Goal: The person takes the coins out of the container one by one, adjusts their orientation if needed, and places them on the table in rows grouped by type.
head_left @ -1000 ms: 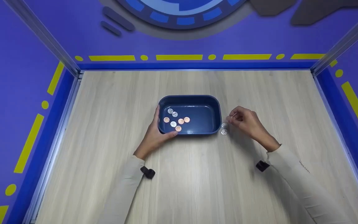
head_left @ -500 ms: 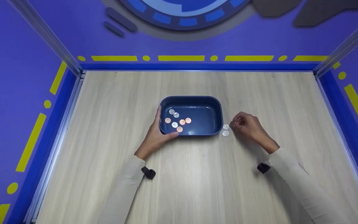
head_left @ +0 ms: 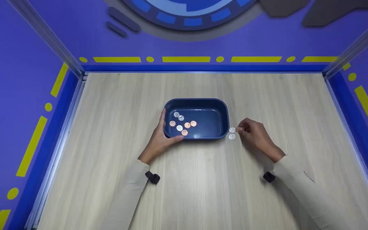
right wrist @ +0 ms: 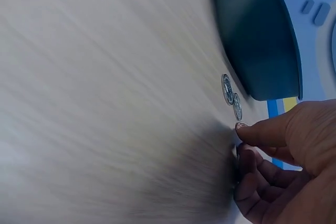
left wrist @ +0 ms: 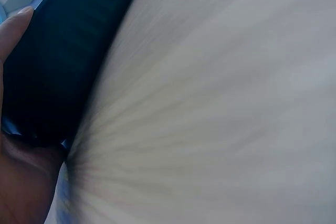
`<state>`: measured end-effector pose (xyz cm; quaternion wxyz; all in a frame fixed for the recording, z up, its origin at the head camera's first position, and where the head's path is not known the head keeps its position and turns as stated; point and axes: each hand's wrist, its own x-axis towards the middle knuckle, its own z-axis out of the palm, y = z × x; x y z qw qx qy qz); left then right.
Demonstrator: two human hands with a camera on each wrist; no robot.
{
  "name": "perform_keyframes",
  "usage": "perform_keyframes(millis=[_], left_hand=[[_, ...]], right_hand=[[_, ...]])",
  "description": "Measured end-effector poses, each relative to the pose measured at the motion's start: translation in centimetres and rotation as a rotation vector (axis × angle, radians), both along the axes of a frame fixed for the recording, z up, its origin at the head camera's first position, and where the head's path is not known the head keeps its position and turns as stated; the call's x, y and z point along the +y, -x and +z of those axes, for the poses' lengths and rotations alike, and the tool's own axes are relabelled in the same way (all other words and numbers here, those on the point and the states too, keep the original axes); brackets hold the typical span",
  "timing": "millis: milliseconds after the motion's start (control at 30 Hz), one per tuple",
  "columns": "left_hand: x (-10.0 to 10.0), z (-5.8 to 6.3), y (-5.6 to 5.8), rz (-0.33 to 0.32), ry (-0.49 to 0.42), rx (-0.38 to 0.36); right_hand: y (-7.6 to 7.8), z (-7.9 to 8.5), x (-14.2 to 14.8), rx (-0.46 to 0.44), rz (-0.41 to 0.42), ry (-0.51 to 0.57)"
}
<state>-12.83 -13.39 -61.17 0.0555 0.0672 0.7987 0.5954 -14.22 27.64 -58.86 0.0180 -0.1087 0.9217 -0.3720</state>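
Note:
A dark blue rectangular box (head_left: pixel 212 123) stands on the table. My left hand (head_left: pixel 158 140) grips its near left corner, thumb along the front rim and fingers on the left wall. Three silver coins (head_left: pixel 179 128) and several copper coins (head_left: pixel 187 125) lie flat in the box's left half. Just outside its right wall, two silver coins (head_left: pixel 232 136) rest on the table, close together. Beside them my right hand (head_left: pixel 256 135) pinches a copper-coloured coin (right wrist: pixel 242 125) between thumb and finger, low at the tabletop. Most of that coin is hidden by the fingertips.
The pale wooden table (head_left: pixel 184 191) is bounded by a blue-purple back wall (head_left: pixel 184 48) with yellow marks and by side walls in metal frames. A black wrist device (head_left: pixel 153 177) sits on the left sleeve, another (head_left: pixel 269 177) on the right.
My right hand has come down and slightly nearer, bringing the pinched coin to the table beside the two silver coins. The left hand and the box stay in place.

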Motion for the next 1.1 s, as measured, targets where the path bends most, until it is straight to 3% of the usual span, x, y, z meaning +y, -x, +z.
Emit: perform_keyframes(millis=[367,633,1100], left_hand=[[0.0,0.0,0.0,-0.004,0.012,0.006],[-0.1,-0.1,0.1,0.001,0.005,0.004],[-0.1,-0.1,0.1,-0.015,0.005,0.005]], right_hand=[[-0.6,0.2,-0.2,0.067,0.024,-0.090],[-0.4,0.6,-0.1,0.060,0.035,-0.102],[1.4,5.4,-1.5,0.071,0.049,0.021]])
